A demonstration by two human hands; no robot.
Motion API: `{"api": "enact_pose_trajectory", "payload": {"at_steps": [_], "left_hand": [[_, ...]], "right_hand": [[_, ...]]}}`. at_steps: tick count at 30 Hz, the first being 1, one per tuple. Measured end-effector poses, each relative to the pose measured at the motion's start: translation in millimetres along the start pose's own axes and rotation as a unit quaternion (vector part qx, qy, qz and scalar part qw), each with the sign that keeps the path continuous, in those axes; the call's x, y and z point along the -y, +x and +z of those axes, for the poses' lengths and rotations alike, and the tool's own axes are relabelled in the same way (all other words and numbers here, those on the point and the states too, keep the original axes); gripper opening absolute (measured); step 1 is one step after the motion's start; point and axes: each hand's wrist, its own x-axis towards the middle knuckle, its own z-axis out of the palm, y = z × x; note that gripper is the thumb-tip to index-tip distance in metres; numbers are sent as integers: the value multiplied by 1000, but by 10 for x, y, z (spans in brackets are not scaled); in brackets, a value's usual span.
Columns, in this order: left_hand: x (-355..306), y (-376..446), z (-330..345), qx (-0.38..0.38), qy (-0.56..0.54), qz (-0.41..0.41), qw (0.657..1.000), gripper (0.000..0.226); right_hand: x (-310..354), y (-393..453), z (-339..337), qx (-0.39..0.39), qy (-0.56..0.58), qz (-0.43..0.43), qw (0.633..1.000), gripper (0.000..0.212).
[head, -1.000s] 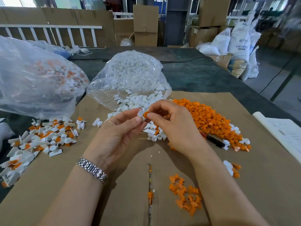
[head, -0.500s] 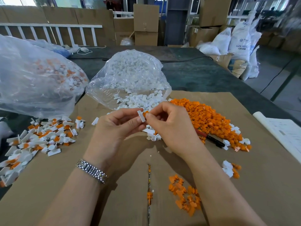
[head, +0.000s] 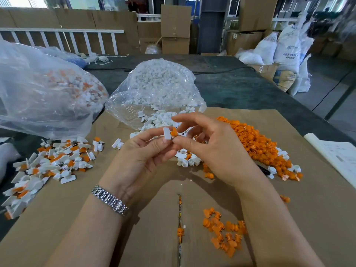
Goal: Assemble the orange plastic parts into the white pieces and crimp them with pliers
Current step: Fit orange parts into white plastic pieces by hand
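A warehouse: stacked cardboard boxes (head: 175,28), resin sacks (head: 288,49).

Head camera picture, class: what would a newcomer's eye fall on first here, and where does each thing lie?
First, the two hands at centre: the left hand pinches a white piece with an orange part at its side, the right hand touching it. Next, the orange parts heap to the right on the cardboard sheet. Then the clear bag of white pieces behind the hands, and the assembled pieces scattered at left.
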Motion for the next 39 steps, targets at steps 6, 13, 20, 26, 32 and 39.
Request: {"api": "enact_pose_trajectory", "payload": {"at_steps": [6, 13, 20, 26, 32, 39], "left_hand": [[9, -13, -4, 19, 17, 23, 999, 20], [13, -6, 6, 9, 28, 32, 999, 21], [14, -10, -16, 9, 29, 18, 999, 22], [8, 1, -27, -3, 42, 15, 999, 12], [160, 57, -12, -75, -24, -79, 994, 6], [163, 112, -65, -117, -44, -89, 988, 5]], "right_hand": [[-15, 6, 12, -14, -9, -29, 999, 19], [-60, 15, 23, -19, -47, -40, 998, 26], [-108, 30, 61, -18, -68, -44, 997, 17], [-143, 41, 96, -58, -123, -79, 988, 7], [-214, 57, 291, -23, -200, -5, 979, 7], [-175, 34, 227, 39, -132, 11, 990, 18]]}}
